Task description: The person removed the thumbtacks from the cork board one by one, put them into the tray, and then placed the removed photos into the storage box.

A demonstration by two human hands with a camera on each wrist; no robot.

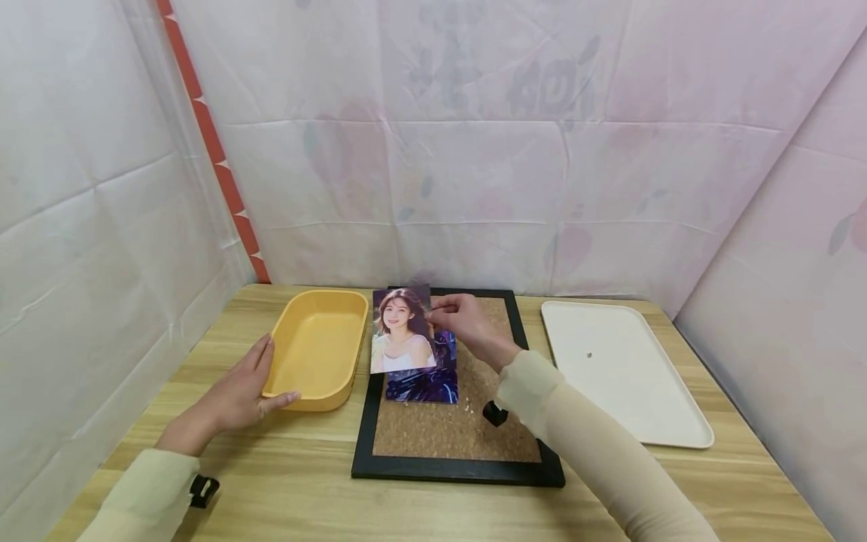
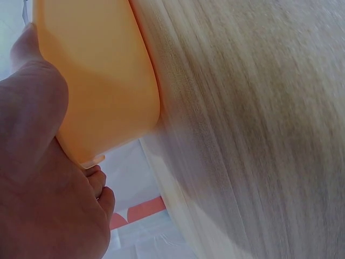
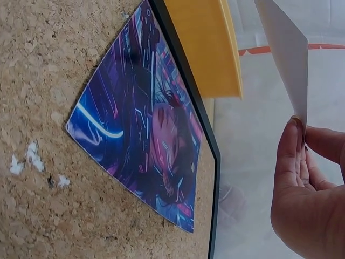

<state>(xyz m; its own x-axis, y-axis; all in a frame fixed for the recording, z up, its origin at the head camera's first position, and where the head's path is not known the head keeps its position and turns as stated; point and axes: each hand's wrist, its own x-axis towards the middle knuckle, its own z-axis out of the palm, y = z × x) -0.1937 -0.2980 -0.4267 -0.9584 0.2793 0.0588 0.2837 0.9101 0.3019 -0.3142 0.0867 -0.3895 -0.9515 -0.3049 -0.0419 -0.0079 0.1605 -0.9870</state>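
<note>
Right hand (image 1: pixel 472 324): thumb and fingertips pinch, narrow, the edge of the portrait photo (image 1: pixel 403 335) at its 2 o'clock, as the head view shows it.
Portrait photo: held up, printed side toward the head camera; there it overlaps the neon print (image 3: pixel 129 108) at 11 o'clock, but the right wrist view shows it apart from that sheet.
Careful handling: a light pinch at the border should spare the photo creases; best to carry it clear of the print rather than drag it, keeping the bin steady meanwhile.
Right sleeve (image 1: pixel 603 444): the forearm comes in from between 4 and 5 o'clock, wrist above the board, fingertips toward 10.
Left hand (image 1: pixel 230 391): grips the yellow bin (image 1: pixel 318 346) at its 7 to 8 o'clock corner, thumb over the near rim, fingers along the outer side; it reaches toward 1 to 2 o'clock.
Neon print: lies on the corkboard (image 1: pixel 460 436), toward 10 o'clock from its centre.
Yellow bin: just beside the board, between 9 and 10 o'clock.
White tray (image 1: pixel 626 376): near the board at 3 o'clock.
</note>
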